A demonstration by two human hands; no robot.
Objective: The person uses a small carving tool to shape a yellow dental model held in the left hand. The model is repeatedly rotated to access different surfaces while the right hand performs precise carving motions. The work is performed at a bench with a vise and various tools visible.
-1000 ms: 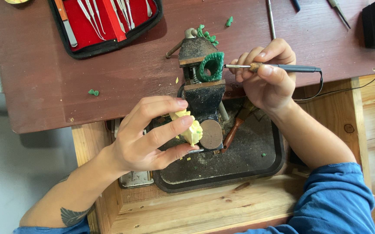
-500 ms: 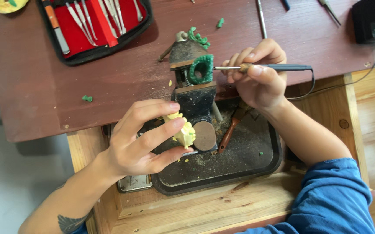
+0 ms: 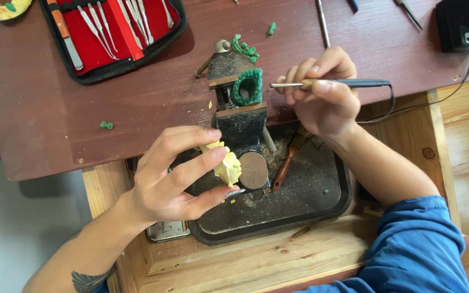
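Note:
My left hand (image 3: pixel 177 173) holds a small pale yellow carved piece (image 3: pixel 226 163) between thumb and fingers, just left of a dark bench vise (image 3: pixel 240 122). A green ring-shaped wax piece (image 3: pixel 248 87) sits clamped upright in the vise jaws. My right hand (image 3: pixel 321 97) grips a thin corded pen tool (image 3: pixel 348 83) like a pencil, its metal tip pointing left and almost touching the green wax. Green wax scraps (image 3: pixel 245 48) lie behind the vise.
A black tray (image 3: pixel 305 214) with dust and a wooden-handled tool (image 3: pixel 286 165) lies under the vise. An open red-lined case of metal tools (image 3: pixel 112 30) sits at the back left. A black box (image 3: pixel 465 24) with a cord stands back right.
Both hands hold nearly the same pose. The view has shifted slightly, and the pen tool's tip stays by the green wax.

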